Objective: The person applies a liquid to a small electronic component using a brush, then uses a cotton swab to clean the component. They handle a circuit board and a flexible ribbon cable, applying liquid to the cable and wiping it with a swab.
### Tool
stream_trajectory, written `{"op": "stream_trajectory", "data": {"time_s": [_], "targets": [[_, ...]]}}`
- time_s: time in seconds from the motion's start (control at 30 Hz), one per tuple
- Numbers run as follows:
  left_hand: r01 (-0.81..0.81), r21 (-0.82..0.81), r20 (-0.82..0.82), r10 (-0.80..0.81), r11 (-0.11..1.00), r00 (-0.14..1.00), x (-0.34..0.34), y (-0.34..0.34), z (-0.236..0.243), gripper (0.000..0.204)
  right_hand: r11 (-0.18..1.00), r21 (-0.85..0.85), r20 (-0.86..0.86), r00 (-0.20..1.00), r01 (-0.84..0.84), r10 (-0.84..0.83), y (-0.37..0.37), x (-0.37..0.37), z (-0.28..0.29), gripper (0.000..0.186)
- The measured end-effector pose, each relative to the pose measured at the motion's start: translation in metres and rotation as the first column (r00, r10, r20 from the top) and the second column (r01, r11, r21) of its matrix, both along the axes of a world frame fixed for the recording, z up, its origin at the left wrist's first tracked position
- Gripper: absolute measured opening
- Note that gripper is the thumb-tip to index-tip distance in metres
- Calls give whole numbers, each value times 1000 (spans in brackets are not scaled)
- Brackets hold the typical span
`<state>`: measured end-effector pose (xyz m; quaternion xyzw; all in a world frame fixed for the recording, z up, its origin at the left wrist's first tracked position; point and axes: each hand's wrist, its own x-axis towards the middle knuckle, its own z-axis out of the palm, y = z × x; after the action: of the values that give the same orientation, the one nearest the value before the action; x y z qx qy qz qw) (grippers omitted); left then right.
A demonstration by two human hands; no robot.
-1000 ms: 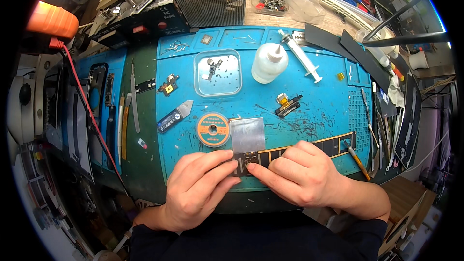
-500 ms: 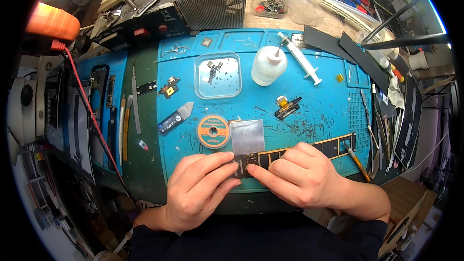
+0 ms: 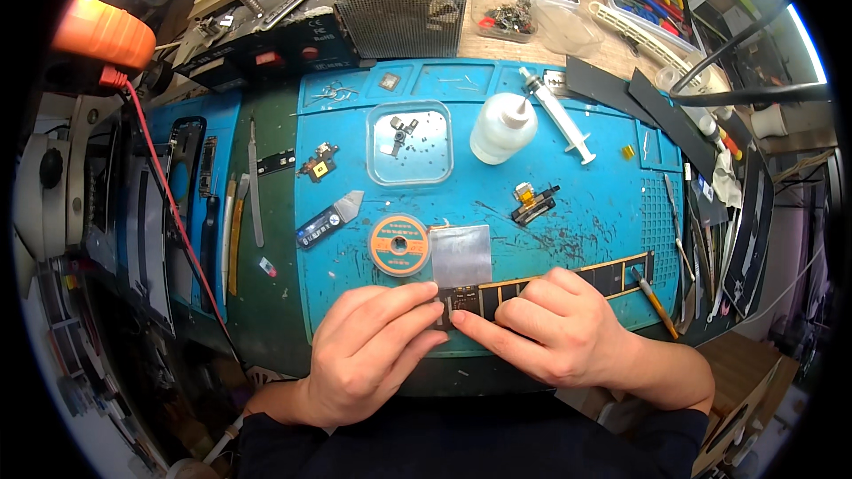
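A long black strip (image 3: 612, 277) with gold crossbars lies along the near edge of the blue mat, rising slightly to the right. My left hand (image 3: 377, 337) is at the strip's left end, thumb and fingers drawn together around it; the fingers hide that end. On the strip's face, just right of the left fingertips, rests the index fingertip of my right hand (image 3: 559, 328), its other fingers curled and its thumb hidden. A square silver metal plate (image 3: 461, 253) lies against the strip's upper edge. Left of the plate is an orange-labelled spool (image 3: 399, 246).
Farther back on the blue mat (image 3: 382, 213) stand a clear dish (image 3: 410, 168) of small parts, a white bottle (image 3: 502, 129) and a syringe (image 3: 559, 117). A small circuit part (image 3: 534, 202) lies right of centre. An orange-handled tool (image 3: 655, 300) touches the strip's right end.
My right index fingertip has slid a little left along the strip, closer to my left fingers. The view has shifted slightly; the plate and spool stay put.
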<state>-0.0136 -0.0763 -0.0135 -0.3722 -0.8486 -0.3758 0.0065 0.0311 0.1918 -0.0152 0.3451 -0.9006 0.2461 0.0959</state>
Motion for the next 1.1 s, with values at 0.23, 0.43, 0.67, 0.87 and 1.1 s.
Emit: {"op": "stream_trajectory", "data": {"time_s": [0.23,0.43,0.67,0.87,1.1], "targets": [[18,-3,0,-18,1000,1000,-1,-1,0,40,1000,10,-6,1000,-2,2,0,0,1,45],[33,-10,-3,-33,999,999,-1,-2,1,41,1000,17,-9,1000,-5,5,0,0,2,45],[35,-8,-12,-35,999,999,-1,-2,-1,41,999,37,-3,1000,5,-5,0,0,3,47],[31,3,-11,-31,1000,999,-1,-1,0,41,1000,-5,-9,1000,11,-11,-1,1,-2,48],[18,2,-16,-18,1000,1000,-1,-1,0,41,980,-195,34,999,36,-30,3,-1,-6,49]]}}
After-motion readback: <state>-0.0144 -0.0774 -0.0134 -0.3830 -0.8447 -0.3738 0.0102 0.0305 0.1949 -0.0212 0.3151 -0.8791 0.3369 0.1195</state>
